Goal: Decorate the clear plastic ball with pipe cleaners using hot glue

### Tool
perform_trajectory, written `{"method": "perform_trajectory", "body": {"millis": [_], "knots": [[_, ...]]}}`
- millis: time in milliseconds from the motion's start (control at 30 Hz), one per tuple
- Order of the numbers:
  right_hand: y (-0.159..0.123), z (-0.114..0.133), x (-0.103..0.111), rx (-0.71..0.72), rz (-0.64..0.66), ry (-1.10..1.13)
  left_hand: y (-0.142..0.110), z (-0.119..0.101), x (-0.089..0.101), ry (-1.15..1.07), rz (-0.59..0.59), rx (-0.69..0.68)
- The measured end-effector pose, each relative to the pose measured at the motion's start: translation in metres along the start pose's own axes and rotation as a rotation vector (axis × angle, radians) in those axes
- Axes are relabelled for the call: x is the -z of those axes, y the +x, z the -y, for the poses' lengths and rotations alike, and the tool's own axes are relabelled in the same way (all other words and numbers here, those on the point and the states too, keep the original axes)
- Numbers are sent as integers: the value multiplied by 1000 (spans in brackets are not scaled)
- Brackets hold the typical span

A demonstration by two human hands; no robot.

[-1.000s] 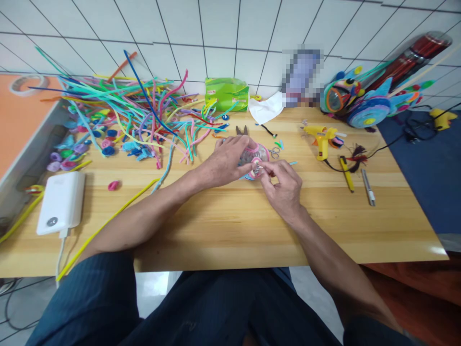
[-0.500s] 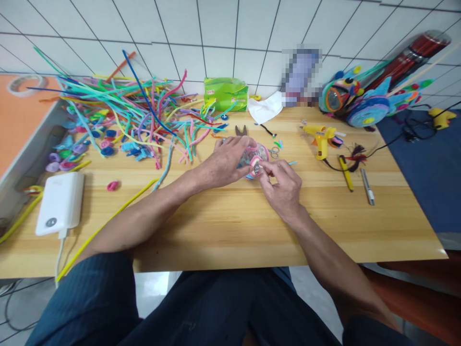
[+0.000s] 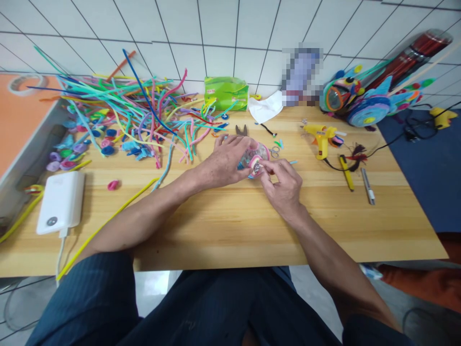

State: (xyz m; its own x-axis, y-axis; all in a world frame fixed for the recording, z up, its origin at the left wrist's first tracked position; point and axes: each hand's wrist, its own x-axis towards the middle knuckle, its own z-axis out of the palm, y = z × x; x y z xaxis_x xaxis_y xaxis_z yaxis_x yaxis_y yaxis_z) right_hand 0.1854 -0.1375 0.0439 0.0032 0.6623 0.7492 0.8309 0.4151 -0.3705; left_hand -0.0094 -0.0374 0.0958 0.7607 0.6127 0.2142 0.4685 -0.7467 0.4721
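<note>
On the table [image 3: 216, 226], your left hand [image 3: 232, 161] grasps the pink-edged piece [image 3: 264, 152] while your right hand [image 3: 283, 185] pinches its near rim [image 3: 254, 158], apparently adjusting it, a step needing steady pressure next

Worn items of the person, viewed from the head. Left, near: a left sleeve [image 3: 99, 293] of dark navy cloth, wide and loose, with fine lengthwise stripes and a plain edge. Right, near: a right sleeve [image 3: 372, 331] in similarly dark cloth, only partly visible. Between them, nearest: a dark garment [image 3: 216, 307] over the lap, softly creased, bearing a faint, pale, illegible mark [image 3: 190, 327] left of centre. Beyond the sleeves, the forearms, left hand [image 3: 230, 163] and right hand [image 3: 283, 187] are bare.
</note>
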Motion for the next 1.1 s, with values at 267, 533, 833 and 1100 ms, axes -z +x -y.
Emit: {"method": "perform_trajectory", "body": {"millis": [267, 533, 833, 1100], "knots": [[0, 1, 0, -3, -3, 31, 0, 1, -2, -29, 29, 20], [-1, -1, -1, 6, -2, 43, 0, 0, 0, -22, 56, 24], [0, -1, 0, 20, 3, 24, -2, -1, 1, 17, 34, -1], [-2, -4, 0, -46, 57, 29, -7, -14, -4, 148, -109, -10]]}}
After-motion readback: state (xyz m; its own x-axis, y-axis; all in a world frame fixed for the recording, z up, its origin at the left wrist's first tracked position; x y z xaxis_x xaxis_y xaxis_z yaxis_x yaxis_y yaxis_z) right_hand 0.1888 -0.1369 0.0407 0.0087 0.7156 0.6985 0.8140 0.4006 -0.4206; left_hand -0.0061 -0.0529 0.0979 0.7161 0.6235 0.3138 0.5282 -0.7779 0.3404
